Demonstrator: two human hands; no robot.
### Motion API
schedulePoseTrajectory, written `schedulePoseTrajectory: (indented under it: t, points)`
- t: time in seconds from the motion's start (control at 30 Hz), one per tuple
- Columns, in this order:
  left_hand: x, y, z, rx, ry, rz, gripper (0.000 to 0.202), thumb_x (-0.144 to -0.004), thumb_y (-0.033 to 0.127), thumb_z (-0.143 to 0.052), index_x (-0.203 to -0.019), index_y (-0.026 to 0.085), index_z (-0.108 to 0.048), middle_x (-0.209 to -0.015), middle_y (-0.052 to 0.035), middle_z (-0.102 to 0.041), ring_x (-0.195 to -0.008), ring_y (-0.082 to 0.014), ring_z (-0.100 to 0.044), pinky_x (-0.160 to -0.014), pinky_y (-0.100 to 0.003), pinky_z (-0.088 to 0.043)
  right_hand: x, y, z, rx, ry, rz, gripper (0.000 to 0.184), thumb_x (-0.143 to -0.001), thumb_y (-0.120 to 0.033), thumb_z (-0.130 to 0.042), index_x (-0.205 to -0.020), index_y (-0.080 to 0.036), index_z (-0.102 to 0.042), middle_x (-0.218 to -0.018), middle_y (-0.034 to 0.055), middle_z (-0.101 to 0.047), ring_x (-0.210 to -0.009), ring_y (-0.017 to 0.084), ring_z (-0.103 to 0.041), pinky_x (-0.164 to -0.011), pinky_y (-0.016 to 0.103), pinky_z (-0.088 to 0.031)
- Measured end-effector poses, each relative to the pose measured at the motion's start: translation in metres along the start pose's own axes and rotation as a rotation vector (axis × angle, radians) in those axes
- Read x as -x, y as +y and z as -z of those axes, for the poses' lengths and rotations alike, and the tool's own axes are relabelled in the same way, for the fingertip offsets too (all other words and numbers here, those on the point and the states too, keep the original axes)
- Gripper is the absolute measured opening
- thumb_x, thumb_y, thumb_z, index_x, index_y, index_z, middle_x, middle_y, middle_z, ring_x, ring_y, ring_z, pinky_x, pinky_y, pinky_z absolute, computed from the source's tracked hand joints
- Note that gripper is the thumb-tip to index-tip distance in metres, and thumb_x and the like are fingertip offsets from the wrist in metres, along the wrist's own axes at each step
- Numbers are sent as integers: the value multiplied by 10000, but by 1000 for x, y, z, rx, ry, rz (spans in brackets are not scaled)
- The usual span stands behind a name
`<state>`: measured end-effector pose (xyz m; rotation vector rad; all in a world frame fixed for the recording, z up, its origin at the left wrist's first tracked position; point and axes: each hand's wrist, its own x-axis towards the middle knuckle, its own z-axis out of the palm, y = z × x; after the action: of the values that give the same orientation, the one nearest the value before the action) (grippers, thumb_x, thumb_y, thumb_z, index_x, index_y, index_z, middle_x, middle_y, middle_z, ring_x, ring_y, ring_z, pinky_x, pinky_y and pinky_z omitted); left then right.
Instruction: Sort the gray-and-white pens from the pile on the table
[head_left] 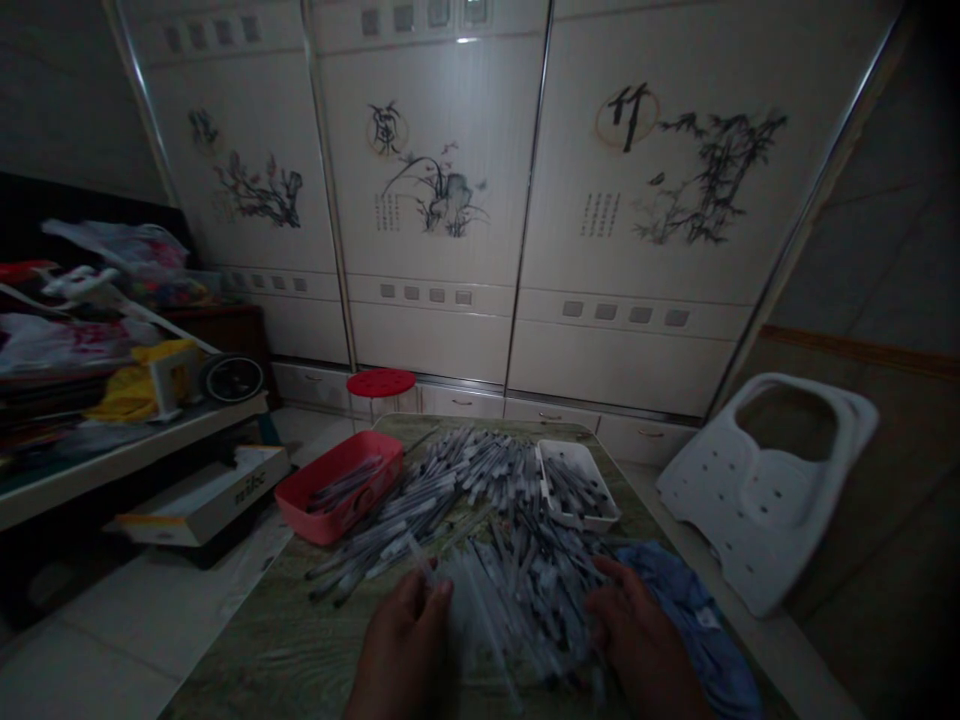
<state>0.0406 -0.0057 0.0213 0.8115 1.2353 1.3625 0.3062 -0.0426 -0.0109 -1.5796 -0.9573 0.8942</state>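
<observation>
From where I'm standing, the left of the table has a red plastic tray (330, 500) with a few slim pens (346, 484) lying inside it, its side close against a loose heap of clear-barrelled pens (517, 530) that sprawls across the wood-patterned tabletop (247, 670). The left hand (401, 640) sits at the heap's near edge with its fingers curled, and a clear barrel rises just beside them; whether the hand is pinching that barrel or only brushing it, I can't tell. Further right, a white plastic tray (577, 490) is bedded into the heap with more pens inside it. The right hand (637, 640) lies open, its fingers (607, 580) resting on the pile, next to a crumpled blue cloth (697, 630). I'd worry most about that unconfined heap: the round barrels could roll, so a careless sweep of either hand might send some off the table edge. Catching a tray rim could jolt the pens, and the dim light would make strays hard to spot.
</observation>
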Motion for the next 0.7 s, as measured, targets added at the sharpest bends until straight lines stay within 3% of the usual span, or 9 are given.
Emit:
schedulePoseTrajectory:
  t: [0.1, 0.2, 0.37, 0.53, 0.7]
  points:
    - [-4, -10, -6, -226, -16, -100, 389, -661, 295, -913, -1027, 195, -829, -942, -116, -817, -1003, -350, -726, -899, -370, -521, -4, -3, -8, 15, 5, 82, 405, -967, -416, -513, -1299, -195, -580, -1046, 101, -757, -834, 252, -734, -671, 346, -560]
    - [-7, -22, -6, -303, -108, -128, 453, -720, 333, -871, -1144, 182, -818, -970, -135, -820, -969, -354, -737, -955, -428, -505, -17, -12, -19, 91, -36, 195, 472, -1026, -469, -452, -1379, -174, -558, -1252, 179, -746, -1107, 300, -742, -865, 413, -597]
    - [-10, -20, 3, -322, -81, -154, 369, -807, 382, -805, -1125, 196, -832, -1234, -176, -789, -1214, -390, -668, -1129, -492, -407, -46, -35, -33, 470, -71, 458, 550, -1055, -341, -340, -1542, -120, -468, -1439, 188, -683, -1350, 269, -638, -1124, 444, -492]
    - [-13, -5, 25, -339, 0, -172, 327, -802, 374, -799, -1082, 209, -833, -1218, -167, -794, -1222, -398, -660, -1137, -485, -406, -61, -58, -49, 718, -18, 591, 498, -1038, -263, -337, -1433, -113, -601, -1438, 185, -666, -1350, 276, -609, -1145, 420, -450]
    - [-18, -7, 47, -413, 34, -199, 316, -835, 333, -745, -1115, 207, -819, -1233, -173, -790, -1219, -411, -668, -1120, -517, -421, -64, -76, -87, 843, -186, 629, 411, -1000, -179, -440, -1298, -170, -722, -1276, 126, -758, -1213, 252, -666, -1057, 351, -477]
